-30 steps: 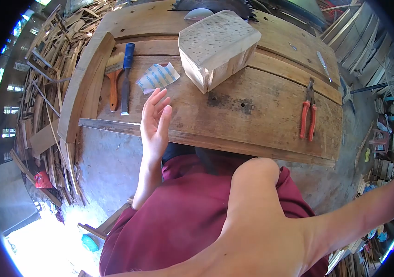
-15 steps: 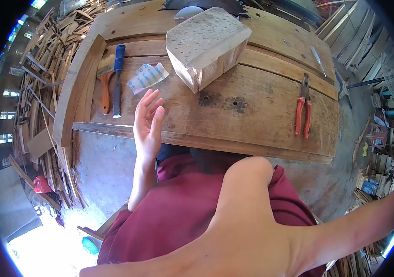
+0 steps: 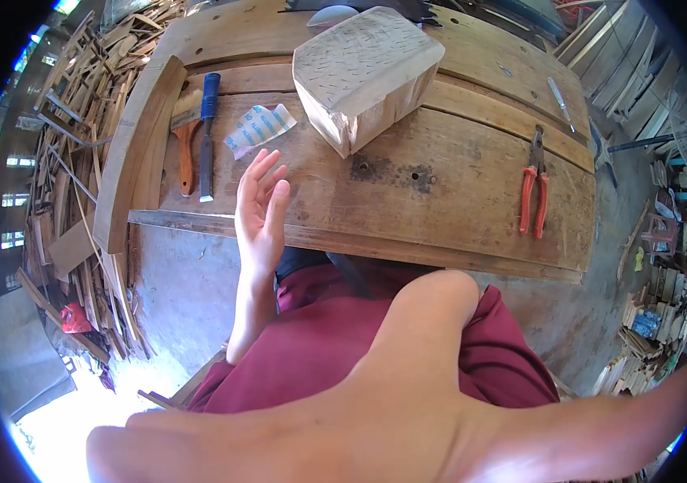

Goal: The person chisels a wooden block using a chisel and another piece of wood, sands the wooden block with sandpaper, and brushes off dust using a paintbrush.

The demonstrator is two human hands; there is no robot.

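As the bare left hand (image 3: 261,205) hung over the near edge of the worn brown wooden workbench (image 3: 472,217), left of centre in the frame, its fingers curled loosely around nothing, and just past those fingertips lay the torn white paper piece with blue print (image 3: 259,131), long axis slanting up to the right; touching or not, you couldn't tell! Across the bottom stretched the bare right hand (image 3: 299,435), well apart from the paper, thumb spread wide from straight fingers, palm side out of view, maroon shirt (image 3: 303,354) behind it. Up at top centre sat the pale many-sided wooden block (image 3: 369,60), dark dashes on top, beyond both hands. Containers? Only a red, bag-like bundle (image 3: 75,319), far left, contents unreadable.
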